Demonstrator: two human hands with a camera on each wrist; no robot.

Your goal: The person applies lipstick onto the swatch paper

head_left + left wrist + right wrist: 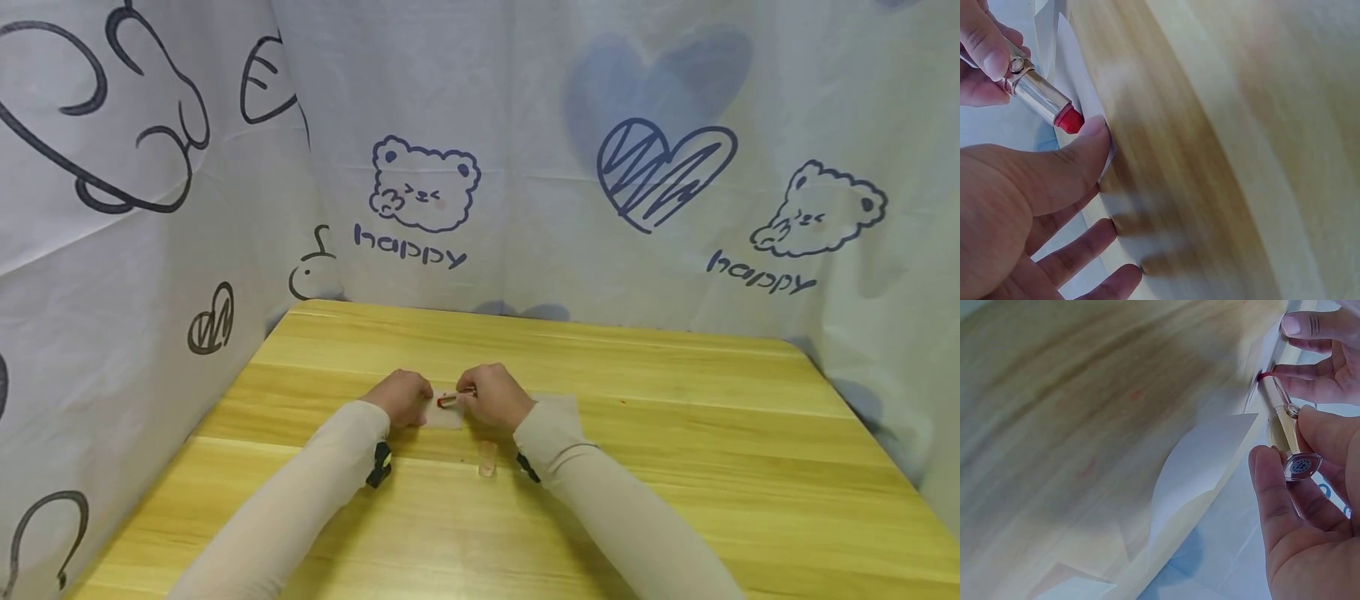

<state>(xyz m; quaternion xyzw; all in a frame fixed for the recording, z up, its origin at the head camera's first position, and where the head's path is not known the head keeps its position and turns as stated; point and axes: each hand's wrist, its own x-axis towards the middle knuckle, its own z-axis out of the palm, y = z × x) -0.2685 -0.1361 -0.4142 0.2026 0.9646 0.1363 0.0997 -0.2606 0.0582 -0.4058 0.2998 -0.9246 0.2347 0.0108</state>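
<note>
My right hand [495, 396] pinches a lipstick [1041, 97] by its shiny gold-toned case, its red tip bare and pointing toward my left hand. That tip is at or just over a sheet of white paper [444, 417]; whether it touches, I cannot tell. My left hand [403, 398] rests on the paper's left end. Its thumb [1082, 156] presses the paper, and the other fingers are spread against the table. In the right wrist view, part of the paper [1191, 469] curls up off the wood.
A small translucent pinkish piece, perhaps the lipstick's cap [487, 458], lies nearer me on the wooden table [675, 467]. Small red marks dot the wood in the right wrist view. White cloth [525, 100] with drawings hangs behind the table and along its sides.
</note>
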